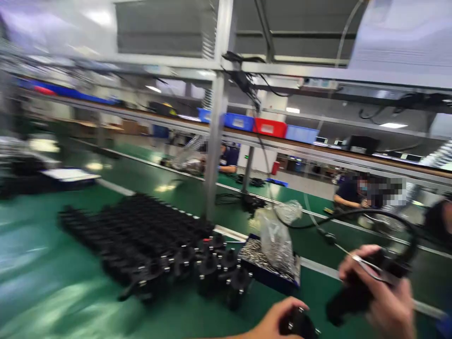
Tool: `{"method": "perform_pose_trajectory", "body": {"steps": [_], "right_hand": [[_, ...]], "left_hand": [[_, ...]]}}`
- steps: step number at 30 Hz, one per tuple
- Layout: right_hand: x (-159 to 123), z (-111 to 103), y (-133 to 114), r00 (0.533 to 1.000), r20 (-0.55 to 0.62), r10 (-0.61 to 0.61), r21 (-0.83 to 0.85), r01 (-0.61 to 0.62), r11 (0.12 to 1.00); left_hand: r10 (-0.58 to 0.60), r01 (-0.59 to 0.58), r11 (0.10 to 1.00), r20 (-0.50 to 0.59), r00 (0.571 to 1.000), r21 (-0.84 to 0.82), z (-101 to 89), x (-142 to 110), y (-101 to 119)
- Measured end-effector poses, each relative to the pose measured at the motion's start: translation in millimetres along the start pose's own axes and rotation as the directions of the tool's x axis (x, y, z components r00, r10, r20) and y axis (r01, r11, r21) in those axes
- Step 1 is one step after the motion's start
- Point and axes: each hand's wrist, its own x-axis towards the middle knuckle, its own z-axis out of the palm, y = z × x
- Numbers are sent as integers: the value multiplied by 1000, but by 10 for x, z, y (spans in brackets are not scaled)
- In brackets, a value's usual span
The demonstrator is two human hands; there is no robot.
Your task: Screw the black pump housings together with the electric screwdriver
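Observation:
My left hand [270, 321], at the bottom edge, is closed round a small black part [300, 324] with shiny metal pins. To its right, my right hand [391, 299] grips a black corded electric screwdriver [349, 301], blurred and tilted. Its black cable [356, 213] loops up and left toward the shelf frame. A close-packed block of similar black parts [141, 240] stands on the green bench [52, 278], with several looser ones [208, 268] at its right end. Between these and my right hand sits a dark blue tray [271, 281] holding many small metal screws [252, 252].
A clear plastic bag [277, 235] stands in the screw tray. A metal post [213, 174] rises behind the parts. Blue and red bins [270, 127] line the shelf above. Co-workers [348, 193] sit across the benches. White papers [72, 174] lie at the left.

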Motion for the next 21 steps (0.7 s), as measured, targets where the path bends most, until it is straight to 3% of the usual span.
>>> {"method": "perform_pose_trajectory", "body": {"steps": [2, 4, 8, 21], "right_hand": [[-43, -2, -18, 999, 23, 28, 12, -28, 1000], [-48, 80, 9, 997, 46, 68, 69, -71, 995], [-32, 209, 72, 988, 139, 73, 136, -92, 986], [-24, 266, 181, 968, 192, 163, 40, -174, 984]], "left_hand": [[-108, 107, 994, -52, 993, -16, 21, -60, 83], [-168, 166, 983, -24, 985, -72, -15, -126, 239], [-188, 190, 977, 25, 982, -93, 2, -190, 504], [-185, 193, 969, 62, 981, -156, 82, -179, 641]]}}
